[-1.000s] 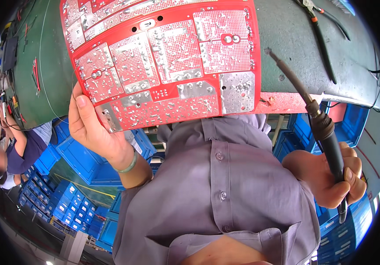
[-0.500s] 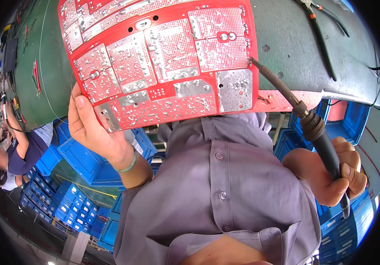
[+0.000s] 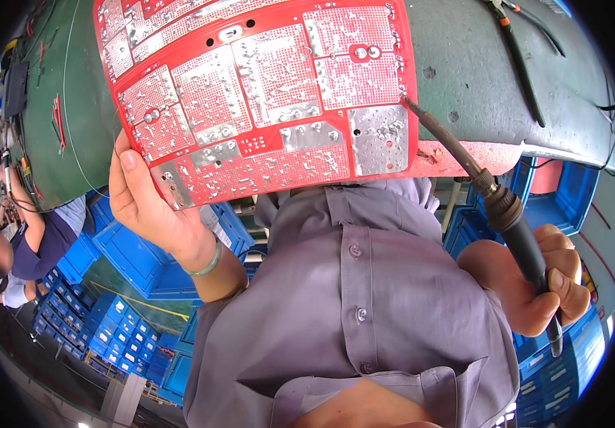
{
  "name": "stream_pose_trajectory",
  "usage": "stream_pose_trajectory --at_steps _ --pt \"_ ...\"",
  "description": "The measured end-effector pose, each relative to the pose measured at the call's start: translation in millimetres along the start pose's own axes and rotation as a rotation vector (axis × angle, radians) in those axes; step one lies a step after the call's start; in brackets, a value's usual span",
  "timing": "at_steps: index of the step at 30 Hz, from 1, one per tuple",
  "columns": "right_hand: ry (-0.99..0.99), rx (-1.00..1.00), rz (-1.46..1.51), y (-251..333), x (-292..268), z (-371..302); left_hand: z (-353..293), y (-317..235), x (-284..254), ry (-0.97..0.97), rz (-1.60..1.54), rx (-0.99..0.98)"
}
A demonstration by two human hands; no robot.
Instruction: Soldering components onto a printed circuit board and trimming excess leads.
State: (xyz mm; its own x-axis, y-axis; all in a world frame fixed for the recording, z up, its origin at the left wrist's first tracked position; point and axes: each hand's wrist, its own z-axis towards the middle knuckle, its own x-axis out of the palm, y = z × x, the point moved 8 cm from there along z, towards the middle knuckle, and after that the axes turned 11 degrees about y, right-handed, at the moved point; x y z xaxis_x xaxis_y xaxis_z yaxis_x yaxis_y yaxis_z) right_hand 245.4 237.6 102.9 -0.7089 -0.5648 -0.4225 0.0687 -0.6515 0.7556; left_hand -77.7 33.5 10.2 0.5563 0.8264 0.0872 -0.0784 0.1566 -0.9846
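Observation:
A large red circuit board [image 3: 268, 148] with silvery solder pads and rows of small joints fills the upper middle. My left hand [image 3: 139, 189] grips its lower left corner, thumb on the face and the other fingers behind, partly hidden. In my right hand [image 3: 553, 285] is a soldering iron [image 3: 525, 239] with a black handle and a dark, browned shaft. The fingers wrap round the handle. Its tip meets the board's right edge, beside a row of small solder joints; whether it touches one is too small to tell.
The green bench mat [image 3: 457, 71] lies beneath, with pink foam [image 3: 475, 158] along its near edge. Pliers [image 3: 518, 64] lie at the upper right, red-handled tools [image 3: 58, 125] at the left. Blue bins [image 3: 561, 196] stand below the bench. Another person [image 3: 32, 250] works at the far left.
The iron's tip has slid slightly down along the board's right edge, and my right hand has shifted a little left. The board has moved up very slightly in my left hand.

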Motion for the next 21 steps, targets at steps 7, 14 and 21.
stream_pose_trajectory --at_steps 7,14,21 --pt "0.008 -0.022 0.007 1.4 2.0 -1.8 0.6 -1.4 4.1 0.011 0.003 -0.005" --pt "-0.081 -0.043 0.013 0.2 -4.5 -5.8 -2.0 0.6 0.7 -0.015 0.028 -0.019" --pt "-0.581 -0.003 -0.169 -6.3 -38.0 3.5 -2.5 -2.1 5.8 -0.014 0.096 -0.067"
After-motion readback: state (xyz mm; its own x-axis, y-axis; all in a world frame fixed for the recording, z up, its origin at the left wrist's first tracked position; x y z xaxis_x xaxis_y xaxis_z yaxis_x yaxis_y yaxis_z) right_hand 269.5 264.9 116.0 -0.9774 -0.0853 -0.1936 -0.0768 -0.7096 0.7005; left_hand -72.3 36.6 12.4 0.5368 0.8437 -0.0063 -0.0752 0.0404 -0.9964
